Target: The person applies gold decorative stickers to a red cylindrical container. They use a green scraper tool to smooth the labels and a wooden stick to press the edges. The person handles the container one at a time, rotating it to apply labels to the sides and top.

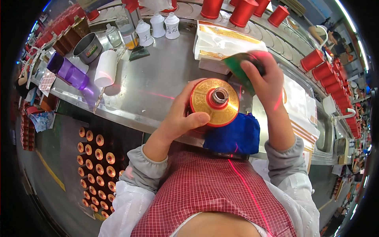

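**Red and Gold Bottle Held Over the Desk Edge, Green Cloth Raised**

Item 1. Left hand (179,118): fingers are wrapped around the side of a red and gold bottle (214,102), the thumb laid across its gold shoulder. The bottle is held upright at the near edge of the desk (158,79), close to the chest, its open grey neck turned up toward the camera.

Item 2. Right hand (265,77): fingers are curled closed on a green cloth (235,65), a dark object partly hidden in the palm. The hand is raised just beyond the bottle, apart from it.

Item 3. Handling, judged: the bottle appears glazed ceramic, so it is taken to be stiff, fairly heavy, slippery and breakable. Hold is best taken around the body below the shoulder; the narrow neck is judged a poor grip.

Item 4. A blue cloth (233,136) is bunched just beneath the bottle, against the desk edge.

Item 5. A white and gold box (221,41) lies flat on the desk beyond the hands.

Item 6. Farther left: a white cylinder (106,68) on its side, a purple bottle (69,72), a grey metal pot (87,47), small white bottles (158,25).

Item 7. Red cylinders (242,12) are ranged along the curved conveyor behind; gold-topped bottles (94,166) are stored below the desk at left.
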A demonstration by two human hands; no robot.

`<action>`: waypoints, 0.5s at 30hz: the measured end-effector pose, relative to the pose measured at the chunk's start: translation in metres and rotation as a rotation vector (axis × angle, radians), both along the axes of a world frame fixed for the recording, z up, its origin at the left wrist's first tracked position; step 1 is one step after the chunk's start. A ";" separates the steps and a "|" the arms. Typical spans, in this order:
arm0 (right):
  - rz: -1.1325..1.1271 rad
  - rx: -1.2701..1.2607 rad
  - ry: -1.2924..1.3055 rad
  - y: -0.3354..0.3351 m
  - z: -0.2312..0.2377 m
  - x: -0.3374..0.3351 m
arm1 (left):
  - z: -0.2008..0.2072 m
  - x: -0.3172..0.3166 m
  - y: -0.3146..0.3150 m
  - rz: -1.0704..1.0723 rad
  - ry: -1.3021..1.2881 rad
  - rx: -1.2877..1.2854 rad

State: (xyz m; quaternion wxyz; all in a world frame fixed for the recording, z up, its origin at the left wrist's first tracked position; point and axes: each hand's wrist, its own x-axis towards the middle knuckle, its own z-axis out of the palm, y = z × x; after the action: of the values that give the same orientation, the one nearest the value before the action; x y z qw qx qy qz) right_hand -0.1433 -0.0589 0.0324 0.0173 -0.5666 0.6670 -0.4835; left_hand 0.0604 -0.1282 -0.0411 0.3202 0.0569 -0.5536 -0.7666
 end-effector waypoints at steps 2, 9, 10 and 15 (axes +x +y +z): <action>0.122 -0.109 0.091 0.028 -0.002 0.004 | -0.003 -0.001 0.002 -0.004 0.005 -0.014; 0.634 -0.040 -0.044 0.084 0.002 0.012 | -0.004 0.003 -0.010 0.105 0.098 -0.314; 0.475 -0.037 -0.084 0.083 -0.003 0.010 | 0.001 0.006 -0.016 0.130 0.096 -0.435; 0.337 0.020 -0.236 0.073 -0.021 0.018 | 0.021 0.013 -0.025 0.377 -0.114 -1.198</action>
State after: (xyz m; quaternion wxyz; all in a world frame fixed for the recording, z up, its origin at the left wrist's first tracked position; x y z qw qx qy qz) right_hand -0.1252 0.0139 0.0119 0.1819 -0.6094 0.5608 -0.5302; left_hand 0.0737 -0.1533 -0.0200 0.3963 0.0049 -0.8835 -0.2495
